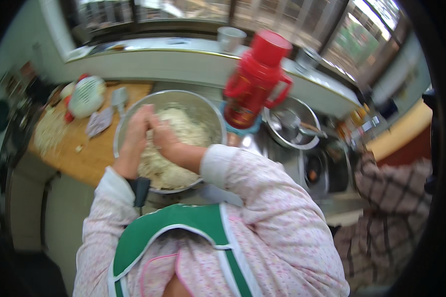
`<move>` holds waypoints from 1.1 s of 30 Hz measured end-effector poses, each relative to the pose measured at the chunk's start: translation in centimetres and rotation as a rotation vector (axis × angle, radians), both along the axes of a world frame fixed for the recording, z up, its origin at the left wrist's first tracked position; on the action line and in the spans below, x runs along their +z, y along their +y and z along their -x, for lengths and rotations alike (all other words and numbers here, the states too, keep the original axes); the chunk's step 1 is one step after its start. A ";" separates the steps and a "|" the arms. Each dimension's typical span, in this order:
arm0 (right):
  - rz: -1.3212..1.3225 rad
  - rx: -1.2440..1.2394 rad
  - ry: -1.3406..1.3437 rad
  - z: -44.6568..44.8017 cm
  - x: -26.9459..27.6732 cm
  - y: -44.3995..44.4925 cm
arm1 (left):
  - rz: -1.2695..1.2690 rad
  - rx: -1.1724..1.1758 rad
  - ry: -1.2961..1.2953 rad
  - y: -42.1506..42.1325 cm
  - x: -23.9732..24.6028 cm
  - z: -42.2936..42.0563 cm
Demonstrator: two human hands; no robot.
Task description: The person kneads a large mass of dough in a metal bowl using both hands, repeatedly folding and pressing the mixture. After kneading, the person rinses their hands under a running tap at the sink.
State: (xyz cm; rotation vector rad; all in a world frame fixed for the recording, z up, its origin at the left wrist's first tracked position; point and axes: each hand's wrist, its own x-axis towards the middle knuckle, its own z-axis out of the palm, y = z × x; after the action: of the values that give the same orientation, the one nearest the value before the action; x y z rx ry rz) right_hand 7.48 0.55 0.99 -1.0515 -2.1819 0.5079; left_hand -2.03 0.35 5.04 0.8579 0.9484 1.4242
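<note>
My left hand and my right hand meet at the fingers above a large metal bowl, palms facing each other. Whether anything lies between them is hidden. Pale, crumbly dough or a floury shredded mixture fills much of the bowl and also lies below my wrists. Around my left wrist is a dark band with a black device.
A wooden board at left carries pale shreds, a light green colander and a crumpled bag. A red thermos stands behind right, beside a metal pot. A person in a checked sleeve is near the sink.
</note>
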 end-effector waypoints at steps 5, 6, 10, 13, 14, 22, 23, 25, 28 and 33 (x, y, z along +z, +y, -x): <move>-0.768 -0.156 -1.054 1.7 0.0 -1.8 | 0.084 0.032 -0.041 0.4 0.3 1.3; -0.699 -0.076 -1.022 2.2 -0.2 -1.8 | 0.112 0.038 -0.051 0.5 0.6 1.3; -0.457 0.054 -1.470 4.1 -1.2 0.0 | 0.154 0.021 -0.002 0.5 0.7 0.1; -0.536 -0.201 -1.368 4.7 -2.1 1.2 | 0.022 0.160 0.082 0.2 0.4 -1.4; -0.528 -0.121 -1.373 4.7 -2.3 1.3 | 0.004 0.172 0.089 0.2 0.5 -1.6; -0.448 -0.077 -1.020 1.6 -0.1 -2.4 | 0.110 0.091 0.118 0.5 0.3 -0.2; -0.475 -0.038 -0.952 1.2 0.6 -2.8 | 0.098 0.136 0.094 1.0 0.1 0.0; -0.468 0.125 -0.885 -0.1 1.9 -3.1 | 0.108 0.195 0.128 1.2 -0.2 1.1; -0.474 0.217 -0.824 -1.7 3.4 -2.9 | 0.032 0.137 0.464 1.3 -0.1 2.5; -0.335 0.147 -0.913 -2.7 3.9 -1.7 | -0.152 -0.178 0.442 -0.5 0.6 1.4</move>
State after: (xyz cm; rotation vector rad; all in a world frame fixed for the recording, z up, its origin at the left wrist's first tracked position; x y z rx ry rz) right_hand 10.21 -1.14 4.88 -1.0459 -2.9948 -0.3700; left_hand -3.39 -0.17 5.60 1.3739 1.0677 1.1849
